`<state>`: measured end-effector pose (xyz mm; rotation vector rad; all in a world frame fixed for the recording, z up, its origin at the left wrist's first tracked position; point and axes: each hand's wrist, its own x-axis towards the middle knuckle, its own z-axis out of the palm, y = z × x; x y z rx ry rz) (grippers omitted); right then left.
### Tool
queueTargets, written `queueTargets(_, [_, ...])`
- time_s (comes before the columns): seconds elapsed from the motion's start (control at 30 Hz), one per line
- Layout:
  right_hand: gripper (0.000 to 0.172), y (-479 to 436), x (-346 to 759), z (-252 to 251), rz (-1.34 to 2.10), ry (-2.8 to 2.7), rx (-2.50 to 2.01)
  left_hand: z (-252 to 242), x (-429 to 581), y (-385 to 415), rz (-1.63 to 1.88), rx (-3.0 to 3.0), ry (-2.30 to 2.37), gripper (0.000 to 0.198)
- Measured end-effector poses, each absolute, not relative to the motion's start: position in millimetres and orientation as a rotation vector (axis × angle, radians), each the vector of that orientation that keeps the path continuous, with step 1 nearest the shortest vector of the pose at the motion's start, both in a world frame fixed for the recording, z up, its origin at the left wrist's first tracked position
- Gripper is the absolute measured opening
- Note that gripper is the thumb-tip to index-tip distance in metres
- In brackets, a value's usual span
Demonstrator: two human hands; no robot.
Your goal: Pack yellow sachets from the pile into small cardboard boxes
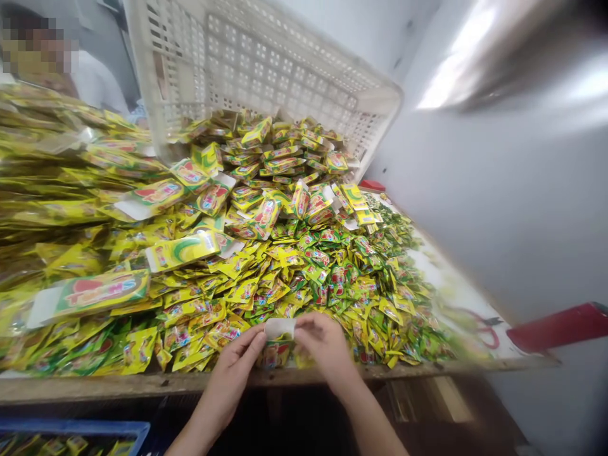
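Note:
My left hand [236,366] and my right hand [324,347] are together at the table's front edge. Both pinch a small yellow-green carton [279,342] whose white flap stands open on top. The carton is held just above a big heap of small yellow and green sachets [332,278]. Folded and part-filled cartons of the same print [183,250] lie farther back and to the left on the heap.
A white plastic crate [266,69] is tipped on its side at the back of the wooden table [142,383]. Another person [90,76] sits at the far left. A blue bin [71,434] of sachets is below the table edge. A red object [560,326] juts in at right.

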<state>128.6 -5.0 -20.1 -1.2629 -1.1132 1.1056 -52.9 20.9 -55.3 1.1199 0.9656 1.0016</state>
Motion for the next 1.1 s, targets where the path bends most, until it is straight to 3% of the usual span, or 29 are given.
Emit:
queueTargets(0.13, [0.023,-4,117,-35,1.401,-0.932,-1.137,-39,-57,22,0.833,1.066,0.878,0.028])
queueTargets(0.3, [0.015,6,110,-35,0.999,-1.133,-1.243,-30,-53,31,0.900,1.170,0.982,0.034])
queueTargets(0.67, [0.023,18,105,-35,1.100,-0.964,-1.160,-35,-54,45,1.080,1.607,1.117,0.032])
queueTargets(0.83, [0.019,12,107,-35,0.887,-1.136,-1.160,-45,-64,49,1.188,1.843,1.039,0.017])
queueTargets(0.97, [0.012,0,109,-38,0.667,-1.305,-1.170,-61,-71,45,1.171,1.941,0.936,0.023])
queueTargets(1.1, [0.021,-9,104,-51,0.503,-1.436,-1.139,-73,-73,43,1.124,1.994,0.898,0.024])
